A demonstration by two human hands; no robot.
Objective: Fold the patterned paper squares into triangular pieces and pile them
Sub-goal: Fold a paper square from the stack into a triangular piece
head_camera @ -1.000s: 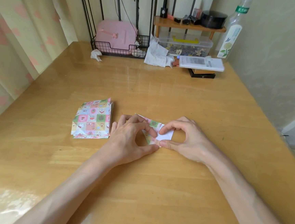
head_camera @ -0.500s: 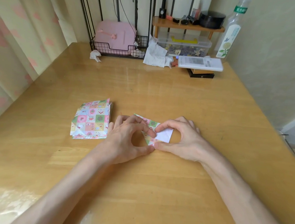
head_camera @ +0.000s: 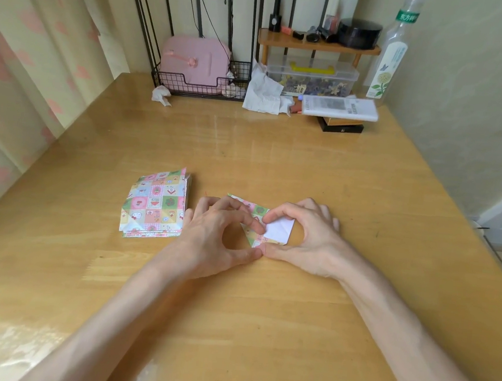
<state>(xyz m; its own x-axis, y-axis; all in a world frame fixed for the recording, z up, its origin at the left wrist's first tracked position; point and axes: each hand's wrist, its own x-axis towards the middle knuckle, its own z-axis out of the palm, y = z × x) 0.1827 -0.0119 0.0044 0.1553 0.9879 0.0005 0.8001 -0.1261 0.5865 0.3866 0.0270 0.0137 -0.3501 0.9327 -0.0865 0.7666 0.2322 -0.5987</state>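
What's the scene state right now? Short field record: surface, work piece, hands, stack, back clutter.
surface: glossy wooden table
work piece: small patterned paper square, partly folded, white underside showing, flat on table
left hand: fingertips pressing the paper's left part
right hand: thumb and forefinger pinching the white flap
stack: pile of patterned paper squares, left of the hands, untouched
back clutter: black wire basket with pink case, crumpled white tissue, clear plastic bottle
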